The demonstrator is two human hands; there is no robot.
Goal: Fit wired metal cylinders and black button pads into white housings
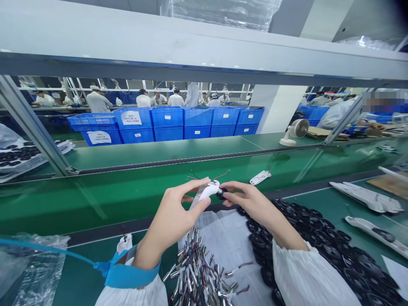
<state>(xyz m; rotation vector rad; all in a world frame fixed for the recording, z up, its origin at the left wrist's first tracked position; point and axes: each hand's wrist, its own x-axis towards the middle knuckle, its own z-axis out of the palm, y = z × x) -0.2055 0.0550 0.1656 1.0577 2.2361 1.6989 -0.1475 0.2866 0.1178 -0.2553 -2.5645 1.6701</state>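
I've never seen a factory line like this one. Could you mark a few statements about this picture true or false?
1. A blue strap circles the left wrist, above the left hand. True.
2. The right hand holds the white plastic part. False: the left hand holds it; the right hand pinches a black round piece.
3. Blue crates stand beyond the green belt. True.
4. Metal cylinders with wires lie in a cardboard box. False: they lie on a white sheet.
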